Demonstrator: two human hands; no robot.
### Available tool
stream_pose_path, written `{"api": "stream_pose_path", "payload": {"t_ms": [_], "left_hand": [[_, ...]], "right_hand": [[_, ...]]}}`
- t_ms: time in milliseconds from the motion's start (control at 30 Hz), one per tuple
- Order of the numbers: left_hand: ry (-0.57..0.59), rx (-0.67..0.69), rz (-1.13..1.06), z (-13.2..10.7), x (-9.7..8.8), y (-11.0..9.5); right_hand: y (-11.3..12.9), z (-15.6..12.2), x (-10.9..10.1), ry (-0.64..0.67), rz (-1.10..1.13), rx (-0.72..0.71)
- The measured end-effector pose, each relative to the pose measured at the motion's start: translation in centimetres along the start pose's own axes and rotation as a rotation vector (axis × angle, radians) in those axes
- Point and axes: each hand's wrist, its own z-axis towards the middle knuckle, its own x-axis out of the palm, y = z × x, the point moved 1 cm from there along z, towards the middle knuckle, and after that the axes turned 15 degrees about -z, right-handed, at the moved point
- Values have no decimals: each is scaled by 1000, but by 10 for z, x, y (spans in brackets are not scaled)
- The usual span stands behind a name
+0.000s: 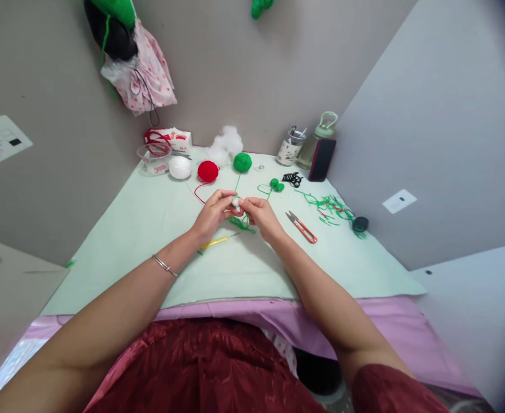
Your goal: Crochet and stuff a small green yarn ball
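Observation:
My left hand (pixel 214 211) and my right hand (pixel 261 217) meet over the middle of the table, fingers closed. Pinched between their fingertips is a small white piece (pixel 235 202); whether it is stuffing or yarn work I cannot tell. Green yarn (pixel 241 223) hangs in loops just under the fingers. From behind the hands, a strand runs up to a green yarn ball (pixel 242 162). A red yarn ball (pixel 208 171) and a white yarn ball (pixel 180 167) sit left of it. Near my left wrist lies a yellow-handled crochet hook (pixel 215 242). Orange-handled thread snips (pixel 301 227) rest right of my right hand.
White stuffing (pixel 226 146), a clear plastic tub (pixel 155 159), a pen cup (pixel 290 148), a green bottle (pixel 316 140) and a phone (pixel 322 160) stand along the back. Green yarn scraps (pixel 332 207) and a black round object (pixel 360 224) lie right. Grey partitions enclose the table (pixel 243 269).

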Motion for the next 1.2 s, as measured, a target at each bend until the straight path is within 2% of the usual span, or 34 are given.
{"api": "stream_pose_path", "payload": {"t_ms": [167, 367, 600, 767, 967, 1200], "left_hand": [[-11, 2, -38, -1, 1, 3], [-118, 74, 15, 4, -3, 9], [-219, 109, 45, 12, -8, 14], [-171, 42, -23, 7, -6, 9], [-87, -14, -118, 2, -1, 0], [-54, -12, -117, 3, -1, 4]], "right_hand": [[2, -1, -4, -15, -46, -71], [9, -9, 5, -24, -167, -155], [5, -7, 20, -62, -205, -130], [0, 0, 19, -27, -94, -74], [6, -4, 12, 21, 32, 6], [5, -4, 9, 46, 88, -6]]}}
